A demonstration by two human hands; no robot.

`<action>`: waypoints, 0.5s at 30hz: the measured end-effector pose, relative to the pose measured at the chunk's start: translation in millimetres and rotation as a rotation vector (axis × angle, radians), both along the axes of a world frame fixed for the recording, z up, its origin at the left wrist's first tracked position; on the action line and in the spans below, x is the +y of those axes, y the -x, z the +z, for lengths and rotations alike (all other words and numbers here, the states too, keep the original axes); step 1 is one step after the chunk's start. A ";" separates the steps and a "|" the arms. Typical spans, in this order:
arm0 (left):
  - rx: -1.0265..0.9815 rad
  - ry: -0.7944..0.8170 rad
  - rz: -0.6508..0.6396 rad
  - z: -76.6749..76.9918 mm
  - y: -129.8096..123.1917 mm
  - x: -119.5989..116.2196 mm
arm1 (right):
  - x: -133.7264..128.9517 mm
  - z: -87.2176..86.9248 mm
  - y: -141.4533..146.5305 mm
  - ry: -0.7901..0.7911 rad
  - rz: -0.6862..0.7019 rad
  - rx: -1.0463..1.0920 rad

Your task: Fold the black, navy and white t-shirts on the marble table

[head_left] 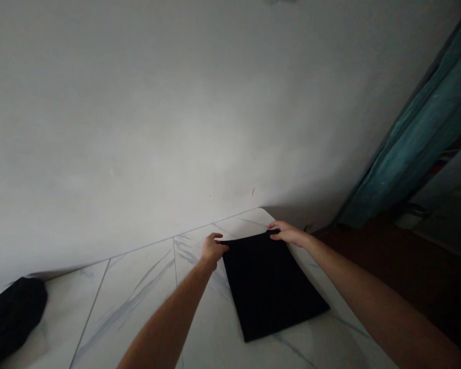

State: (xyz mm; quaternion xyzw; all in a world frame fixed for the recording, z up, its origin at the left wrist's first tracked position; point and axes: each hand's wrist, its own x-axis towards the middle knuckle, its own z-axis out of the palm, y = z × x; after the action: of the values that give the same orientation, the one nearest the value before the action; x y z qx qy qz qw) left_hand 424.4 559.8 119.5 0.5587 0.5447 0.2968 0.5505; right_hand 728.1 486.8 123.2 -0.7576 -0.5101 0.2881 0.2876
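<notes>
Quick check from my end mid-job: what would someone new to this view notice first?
Most likely the flat black cloth near the lower middle, stark against the white marbled table, with the left hand and right hand gripping its two far corners. Next, the blue-green curtain slanting down the right side, and a dark bundle cut off at the lower left edge.
</notes>
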 end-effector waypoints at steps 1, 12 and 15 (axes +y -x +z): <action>0.013 -0.002 0.021 -2.5 -4.9 12.9 | 17.5 -0.8 -4.5 0.000 0.002 -0.017; 0.189 -0.047 0.208 -27.4 -49.7 84.0 | 125.2 -5.3 -32.2 -0.033 -0.152 -0.072; 0.210 -0.091 0.205 -23.1 -55.9 85.0 | 123.9 -7.0 -31.4 -0.046 -0.173 -0.038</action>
State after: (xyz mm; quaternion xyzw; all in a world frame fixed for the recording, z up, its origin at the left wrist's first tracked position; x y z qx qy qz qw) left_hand 480.4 644.9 96.4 0.5524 0.6394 0.3160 0.4314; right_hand 759.5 610.8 116.2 -0.7974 -0.4548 0.2358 0.3190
